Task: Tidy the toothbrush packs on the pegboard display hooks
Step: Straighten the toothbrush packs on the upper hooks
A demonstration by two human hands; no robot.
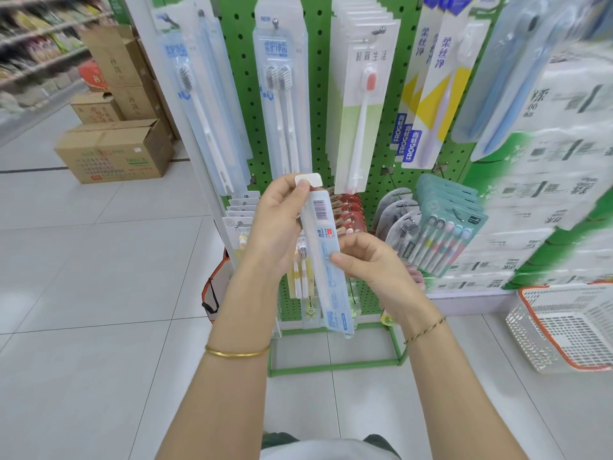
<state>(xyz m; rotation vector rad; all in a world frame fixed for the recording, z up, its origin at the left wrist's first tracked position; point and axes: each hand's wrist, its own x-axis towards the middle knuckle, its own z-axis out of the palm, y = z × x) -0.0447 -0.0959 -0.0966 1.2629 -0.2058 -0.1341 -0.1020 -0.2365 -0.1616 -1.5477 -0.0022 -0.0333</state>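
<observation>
I hold a long blue-and-white toothbrush pack (323,247) with its barcode side facing me, in front of the green pegboard (318,104). My left hand (278,224) pinches the pack near its white hang tab at the top. My right hand (368,263) pinches its right edge around the middle. Above, rows of packs hang on hooks: a blue single pack (202,104), a blue twin pack (282,94), a white-and-green pack (363,107) and yellow-and-white packs (431,94). Lower hooks carry smaller packs, including a multi-brush pack (447,237).
Cardboard boxes (116,151) are stacked on the tiled floor at the left. A white and orange plastic basket (567,330) sits on the floor at the right. Blurred white-and-green goods (564,167) fill the shelf to the right. The stand's green base frame (335,363) rests below my hands.
</observation>
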